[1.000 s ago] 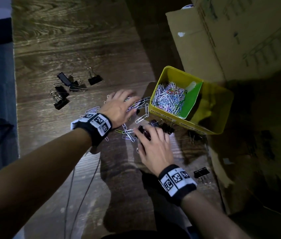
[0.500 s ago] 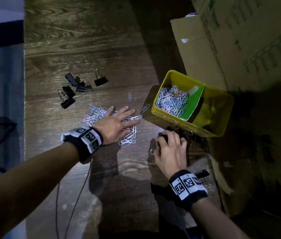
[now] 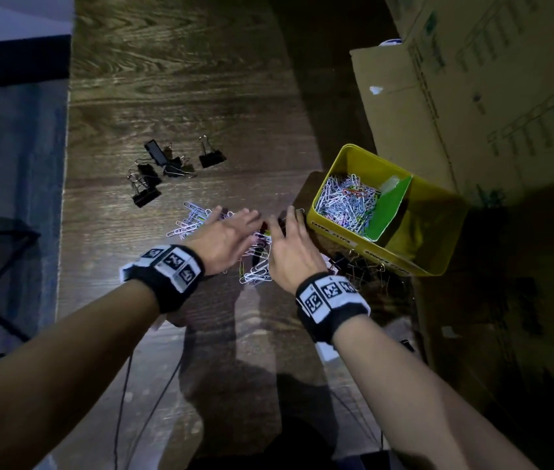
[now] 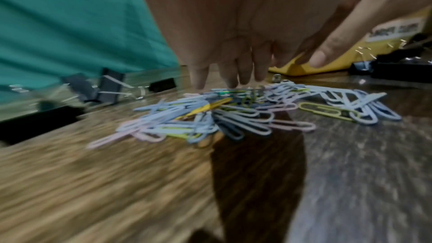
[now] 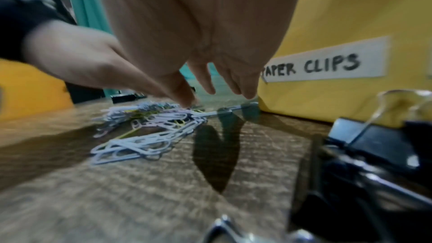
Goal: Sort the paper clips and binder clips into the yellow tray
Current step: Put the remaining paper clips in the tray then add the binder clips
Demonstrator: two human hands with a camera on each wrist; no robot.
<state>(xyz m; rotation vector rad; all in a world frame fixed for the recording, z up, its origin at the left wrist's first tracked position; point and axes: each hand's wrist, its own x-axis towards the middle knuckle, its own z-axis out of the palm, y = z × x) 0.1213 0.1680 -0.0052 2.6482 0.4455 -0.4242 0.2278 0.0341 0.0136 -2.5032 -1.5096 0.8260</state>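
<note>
1. Dark wood desk [image 3: 173, 79]; yellow tray [image 3: 353, 228] as landmark.
2. Paper clips [image 3: 255, 269] heaped just left of tray; more inside.
3. Left hand [image 3: 226, 237] and right hand [image 3: 289, 247], fingers straight, flank the heap.
4. Binder clips [image 3: 153, 167] farther left.

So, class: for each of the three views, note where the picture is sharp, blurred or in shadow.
Head view: light falls on the table; the yellow tray's far compartment and the cardboard box lie in shadow. Left wrist view: paper clips fairly sharp, foreground streaked. Right wrist view: PAPER CLIPS label legible, nearest binder clip blurred.
</note>
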